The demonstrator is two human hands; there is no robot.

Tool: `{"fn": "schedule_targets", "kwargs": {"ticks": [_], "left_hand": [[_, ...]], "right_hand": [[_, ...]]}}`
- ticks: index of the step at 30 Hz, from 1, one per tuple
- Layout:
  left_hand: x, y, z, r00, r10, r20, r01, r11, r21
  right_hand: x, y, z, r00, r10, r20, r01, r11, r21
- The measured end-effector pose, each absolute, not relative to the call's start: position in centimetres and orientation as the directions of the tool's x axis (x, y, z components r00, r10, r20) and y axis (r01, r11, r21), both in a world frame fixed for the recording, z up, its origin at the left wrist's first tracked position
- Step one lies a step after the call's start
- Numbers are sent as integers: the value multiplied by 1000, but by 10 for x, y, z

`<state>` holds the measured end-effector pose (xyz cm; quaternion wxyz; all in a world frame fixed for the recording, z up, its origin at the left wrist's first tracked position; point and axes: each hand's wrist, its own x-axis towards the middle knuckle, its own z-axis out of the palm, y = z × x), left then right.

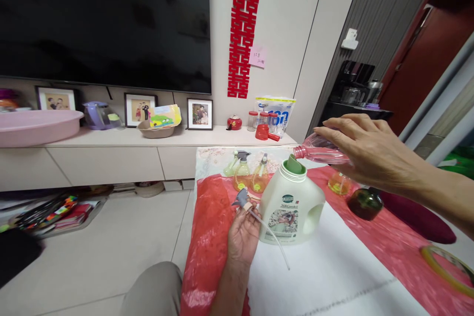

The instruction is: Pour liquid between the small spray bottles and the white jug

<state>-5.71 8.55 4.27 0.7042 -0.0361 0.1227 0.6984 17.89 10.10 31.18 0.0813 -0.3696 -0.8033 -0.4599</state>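
Note:
My right hand (365, 145) is wrapped round a clear pink bottle (320, 155), tipped nearly level. The bottle's neck points left, at the green spout (293, 164) in the top of a pale green detergent jug (268, 202), which stands upright. Whether liquid is flowing I cannot tell. Left of the jug, my left hand (242, 237) is palm up and grips a grey trigger spray head (242, 197) with a peach collar. Its thin dip tube (277, 242) slants down to the right, in front of the jug. Two amber spray bottles (243, 177) stand behind the hand.
Red plastic sheeting (211, 242) and a white cloth (333, 276) cover the table. To the right are an amber bottle (338, 185), a dark brown bottle (365, 204) and a tape roll (446, 269). A cabinet (111, 163) with framed photos runs along the back.

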Motion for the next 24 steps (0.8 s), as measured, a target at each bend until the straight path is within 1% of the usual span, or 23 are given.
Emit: {"fn": "schedule_targets", "kwargs": {"ticks": [6,13,16,20,24], "left_hand": [[-57,83,52,4,961,-275,-993,37,116],[-57,82,53,-3,961,-276,-993,31,116],[-57,82,54,-1,960,-282,-992,34,119],[-57,82,53,-8,961,-277,-993,25,116],[-57,83,53,-4,963,-270,-992,30,121]], "right_hand": [[179,101,312,-716,515,471,665,299,684],[171,92,316,-685,580,440,668,260,698],[171,92,317,-694,571,439,660,260,705],[174,98,316,-720,520,460,646,260,718],[174,100,315,-714,529,458,646,245,723]]}}
